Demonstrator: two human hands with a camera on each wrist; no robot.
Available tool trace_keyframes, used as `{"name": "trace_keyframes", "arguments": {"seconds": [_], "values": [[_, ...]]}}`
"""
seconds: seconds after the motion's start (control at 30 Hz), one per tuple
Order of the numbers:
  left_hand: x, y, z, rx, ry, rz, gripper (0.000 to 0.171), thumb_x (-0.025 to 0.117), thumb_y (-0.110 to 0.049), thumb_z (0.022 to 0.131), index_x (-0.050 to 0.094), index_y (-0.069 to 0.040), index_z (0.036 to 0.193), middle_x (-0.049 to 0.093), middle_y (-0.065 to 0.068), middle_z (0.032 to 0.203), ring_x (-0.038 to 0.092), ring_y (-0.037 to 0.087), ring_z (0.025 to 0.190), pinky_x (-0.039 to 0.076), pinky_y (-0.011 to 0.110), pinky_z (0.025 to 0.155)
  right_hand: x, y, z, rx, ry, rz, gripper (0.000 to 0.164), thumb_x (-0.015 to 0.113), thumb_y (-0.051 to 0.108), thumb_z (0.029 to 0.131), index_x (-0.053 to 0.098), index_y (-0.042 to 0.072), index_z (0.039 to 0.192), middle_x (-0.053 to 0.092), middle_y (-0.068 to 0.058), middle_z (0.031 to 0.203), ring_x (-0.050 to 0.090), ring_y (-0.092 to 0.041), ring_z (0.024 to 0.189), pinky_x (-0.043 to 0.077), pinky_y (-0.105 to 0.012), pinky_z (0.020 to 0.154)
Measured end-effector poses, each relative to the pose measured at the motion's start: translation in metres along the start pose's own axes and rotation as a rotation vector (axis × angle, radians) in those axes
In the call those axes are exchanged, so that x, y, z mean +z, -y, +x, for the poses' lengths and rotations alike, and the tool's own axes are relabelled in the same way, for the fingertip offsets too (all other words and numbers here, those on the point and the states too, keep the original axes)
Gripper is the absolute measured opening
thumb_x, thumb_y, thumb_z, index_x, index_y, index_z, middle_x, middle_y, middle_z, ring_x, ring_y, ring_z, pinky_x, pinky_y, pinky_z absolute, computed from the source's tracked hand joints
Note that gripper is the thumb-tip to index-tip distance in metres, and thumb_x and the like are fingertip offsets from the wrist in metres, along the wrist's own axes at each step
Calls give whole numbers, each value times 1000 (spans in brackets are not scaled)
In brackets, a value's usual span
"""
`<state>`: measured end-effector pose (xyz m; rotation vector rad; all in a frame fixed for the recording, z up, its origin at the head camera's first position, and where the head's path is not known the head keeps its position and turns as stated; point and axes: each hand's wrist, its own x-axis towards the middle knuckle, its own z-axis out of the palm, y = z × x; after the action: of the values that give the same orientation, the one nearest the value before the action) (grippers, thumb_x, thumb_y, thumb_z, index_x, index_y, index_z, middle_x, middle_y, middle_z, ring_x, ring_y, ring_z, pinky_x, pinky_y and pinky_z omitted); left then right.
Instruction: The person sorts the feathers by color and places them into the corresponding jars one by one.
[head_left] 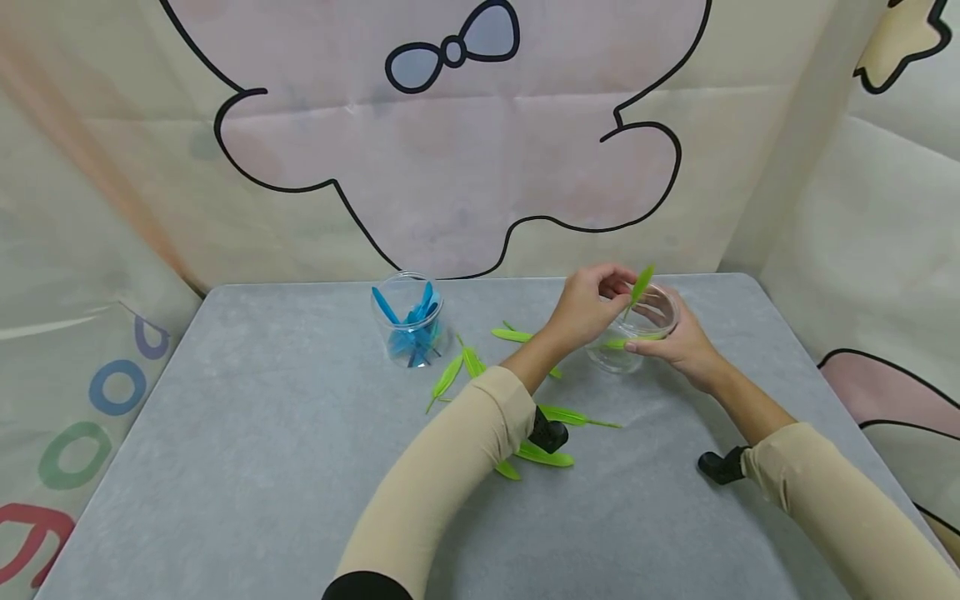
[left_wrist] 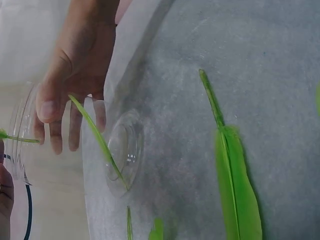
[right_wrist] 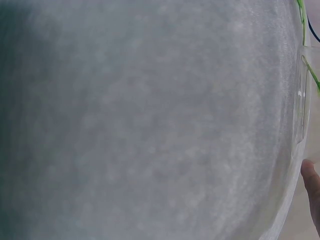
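Note:
My left hand (head_left: 588, 307) is at the mouth of a clear jar (head_left: 617, 362) on the right of the table. It pinches a green feather (head_left: 641, 285) upright over the rim; in the left wrist view its quill (left_wrist: 22, 140) shows at the opening. My right hand (head_left: 686, 343) holds the jar from the right, thumb in front and fingers behind. Another green feather (left_wrist: 95, 132) lies slanted inside the jar. In the right wrist view only one fingertip (right_wrist: 311, 175) and the jar's edge (right_wrist: 300, 110) show.
Several green feathers (head_left: 566, 415) lie loose mid-table, partly hidden under my left forearm. A second clear jar (head_left: 397, 343) with blue feathers (head_left: 416, 329) stands at the back left. A printed cloth (head_left: 450, 150) hangs behind the grey table (head_left: 247, 433).

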<state>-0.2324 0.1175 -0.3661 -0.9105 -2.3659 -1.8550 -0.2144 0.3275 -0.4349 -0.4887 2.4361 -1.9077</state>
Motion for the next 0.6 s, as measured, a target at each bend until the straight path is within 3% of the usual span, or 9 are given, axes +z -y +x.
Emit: {"name": "trace_keyframes", "arguments": {"seconds": [0.2, 0.43, 0.6], "values": [[0, 5, -1, 15, 42, 64, 19, 65, 1, 94, 69, -5, 112, 68, 4, 95, 60, 4, 83, 49, 13, 74, -1, 1, 0, 32, 1, -25, 90, 76, -11, 81, 27, 17, 151, 37, -7, 148, 40, -17, 135, 43, -20, 101], [-3, 6, -2, 45, 99, 87, 22, 66, 1, 93, 68, -4, 114, 68, 4, 100, 61, 5, 87, 48, 12, 78, 0, 0, 0, 0, 5, 3, 85, 73, -15, 81, 30, 16, 148, 35, -10, 146, 35, -34, 139, 41, -17, 101], [-7, 6, -6, 58, 137, 84, 23, 66, -2, 95, 66, -4, 118, 68, 5, 106, 61, 5, 93, 48, 12, 82, 0, -1, -1, -2, 8, 9, 85, 73, -14, 82, 29, 13, 149, 35, -9, 145, 39, -25, 136, 43, -16, 100]]}}
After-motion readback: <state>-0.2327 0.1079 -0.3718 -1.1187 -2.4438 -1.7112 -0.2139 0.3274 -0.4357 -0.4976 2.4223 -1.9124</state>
